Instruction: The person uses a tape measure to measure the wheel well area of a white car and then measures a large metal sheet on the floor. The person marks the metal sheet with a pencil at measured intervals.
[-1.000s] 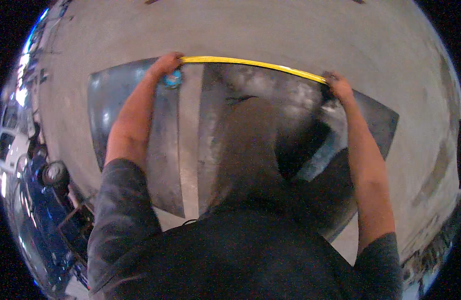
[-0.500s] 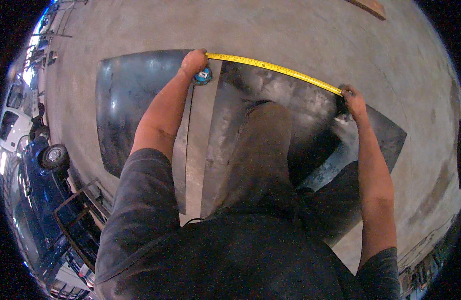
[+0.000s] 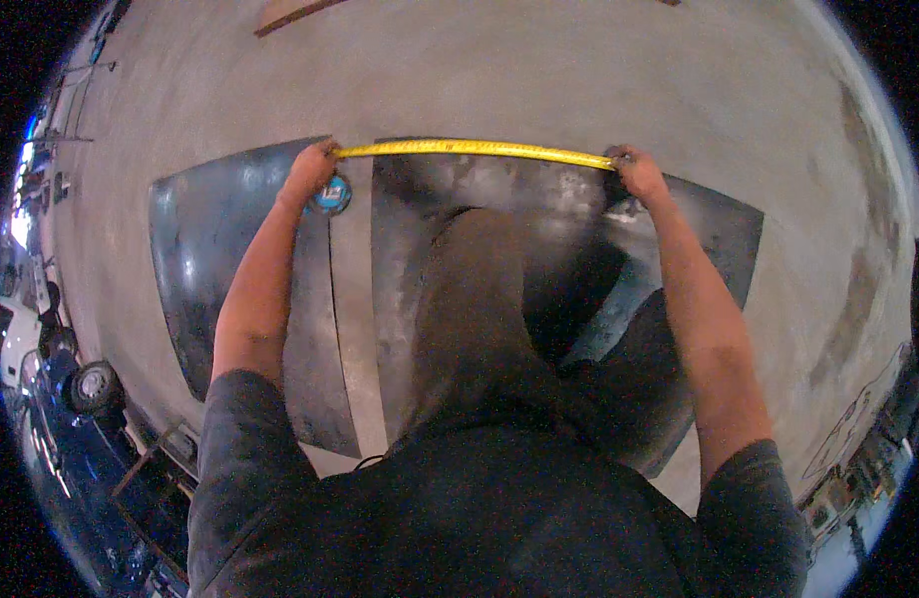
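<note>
A yellow tape measure blade (image 3: 469,148) stretches along the far edge of two dark metal sheets on the floor. My left hand (image 3: 308,173) is closed on the blade near the blue tape case (image 3: 331,195), which sits just below the fingers. At the other end of the blade, my right hand (image 3: 640,175) pinches it above the right-hand sheet (image 3: 395,234). The left-hand sheet (image 3: 215,249) lies under my left forearm, and a narrow strip of floor separates the two. My bent leg covers the middle of the right-hand sheet.
A brown plank-like piece (image 3: 292,12) lies on the concrete floor (image 3: 519,70) at the far side. To the left stand a dark blue vehicle with a wheel (image 3: 93,387) and a metal frame (image 3: 146,458). Assorted items (image 3: 848,498) crowd the lower right edge.
My view has turned, so the sheets and both hands appear further left. The blade now runs closer to level across the view. Both hands still hold the tape.
</note>
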`<state>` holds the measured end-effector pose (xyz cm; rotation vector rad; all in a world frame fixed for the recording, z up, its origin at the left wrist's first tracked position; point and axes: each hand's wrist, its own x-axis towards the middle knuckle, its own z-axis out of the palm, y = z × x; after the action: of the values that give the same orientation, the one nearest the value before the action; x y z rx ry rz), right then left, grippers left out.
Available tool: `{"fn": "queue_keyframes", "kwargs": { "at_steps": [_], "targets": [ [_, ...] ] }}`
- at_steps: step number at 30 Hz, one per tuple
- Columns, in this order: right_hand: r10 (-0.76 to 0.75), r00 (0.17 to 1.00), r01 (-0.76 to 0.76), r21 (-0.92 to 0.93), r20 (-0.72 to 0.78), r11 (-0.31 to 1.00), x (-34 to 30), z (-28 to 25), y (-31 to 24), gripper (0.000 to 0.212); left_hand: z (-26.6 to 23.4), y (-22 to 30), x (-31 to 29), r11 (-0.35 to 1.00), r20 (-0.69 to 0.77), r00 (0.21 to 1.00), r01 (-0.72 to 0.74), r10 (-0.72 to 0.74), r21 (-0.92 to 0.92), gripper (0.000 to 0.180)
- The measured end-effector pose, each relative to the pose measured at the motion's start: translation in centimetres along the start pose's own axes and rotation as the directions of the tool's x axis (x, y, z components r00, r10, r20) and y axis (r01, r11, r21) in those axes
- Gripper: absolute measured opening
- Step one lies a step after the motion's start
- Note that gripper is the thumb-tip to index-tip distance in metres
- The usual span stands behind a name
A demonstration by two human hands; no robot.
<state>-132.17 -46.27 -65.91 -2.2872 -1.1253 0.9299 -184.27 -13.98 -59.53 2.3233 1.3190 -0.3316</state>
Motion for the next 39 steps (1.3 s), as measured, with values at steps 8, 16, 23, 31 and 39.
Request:
{"fn": "queue_keyframes", "kwargs": {
  "at_steps": [8, 16, 23, 31, 39],
  "targets": [
    [0.193, 0.956, -0.084, 0.421, -0.221, 0.903, -6.4, -12.0, -9.0, 0.03, -4.1, 5.5, -7.9, 0.984, 0.21, 0.967, -0.117, 0.144, -0.135, 0.021],
    [-0.206, 0.843, 0.294, -0.106, 0.496, 0.95, -20.7, -9.4, -19.0, 0.044, -6.5, 22.4, -5.9, 0.918, 0.168, 0.903, -0.391, 0.396, -0.06, 0.032],
    [-0.135, 0.88, 0.227, -0.152, 0.455, 0.962, -18.7, -6.2, -22.3, 0.038, -1.4, 36.4, 0.4, 0.857, 0.259, 0.817, -0.499, 0.515, -0.128, 0.039],
    [-0.171, 0.97, 0.188, -0.087, 0.172, 0.978, -19.8, -9.1, -29.9, 0.026, -2.4, 38.6, 5.0, 0.641, 0.419, 0.607, -0.764, 0.675, 0.075, 0.038],
    [-0.165, 0.964, 0.186, -0.085, 0.208, 0.979, -19.2, -9.4, -24.6, 0.037, 0.9, 36.2, 6.3, 0.824, 0.395, 0.781, -0.558, 0.483, 0.096, 0.041]
  ]
}}
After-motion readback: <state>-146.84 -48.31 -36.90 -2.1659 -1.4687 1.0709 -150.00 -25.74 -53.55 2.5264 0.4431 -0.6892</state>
